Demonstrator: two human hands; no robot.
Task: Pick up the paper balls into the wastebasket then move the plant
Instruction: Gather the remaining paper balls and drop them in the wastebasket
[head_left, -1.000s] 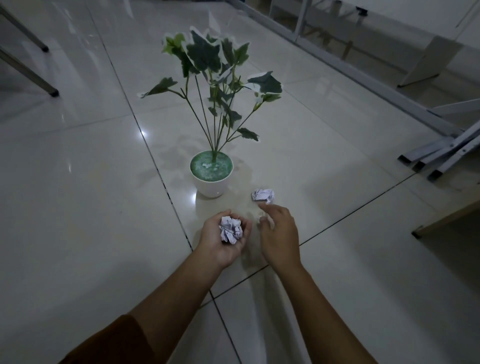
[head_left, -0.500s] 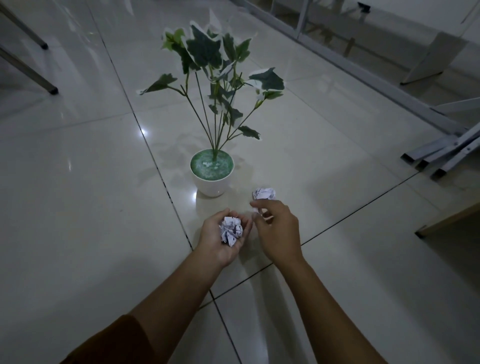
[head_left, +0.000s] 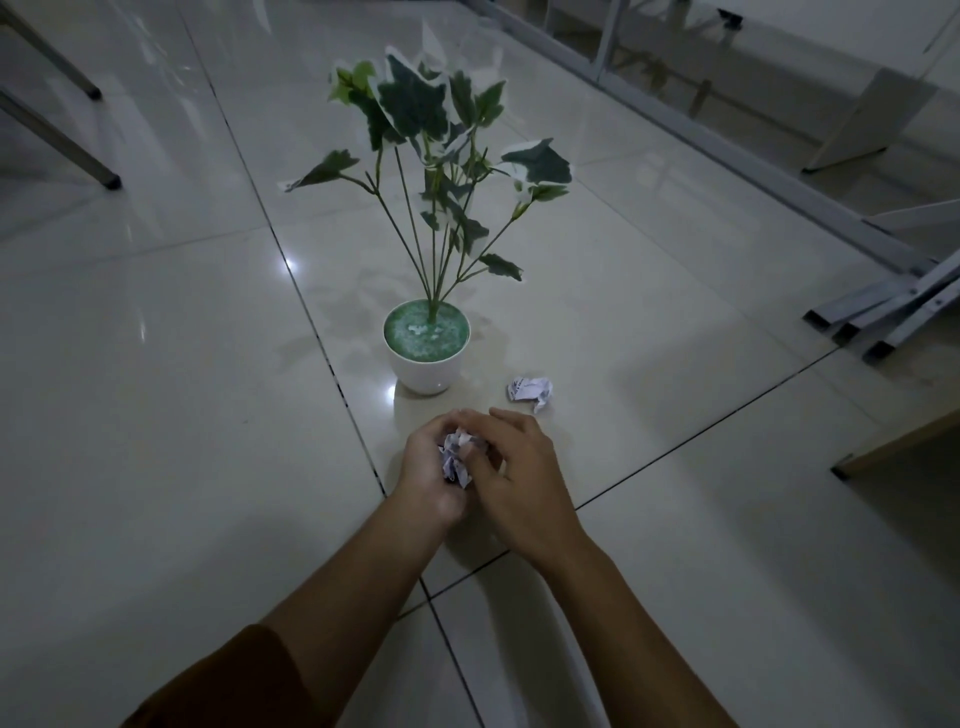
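A potted plant (head_left: 415, 104) with green-and-white leaves stands in a white pot (head_left: 426, 371) on the tiled floor. One crumpled paper ball (head_left: 530, 392) lies on the floor just right of the pot. In front of the pot, my left hand (head_left: 423, 483) is cupped palm-up around crumpled paper (head_left: 456, 460). My right hand (head_left: 519, 478) lies against it from the right, its fingers curled onto that paper. How many balls sit in the palm is hidden. No wastebasket is in view.
Grey metal furniture legs (head_left: 57, 140) slant at the upper left. A metal floor rail (head_left: 727, 156) runs along the back right, with folded metal frame ends (head_left: 893, 317) and a wooden board edge (head_left: 893, 447) at the right.
My right hand has come back from the floor near the loose ball to my left palm and now closes over the paper there. The left hand has curled tighter.
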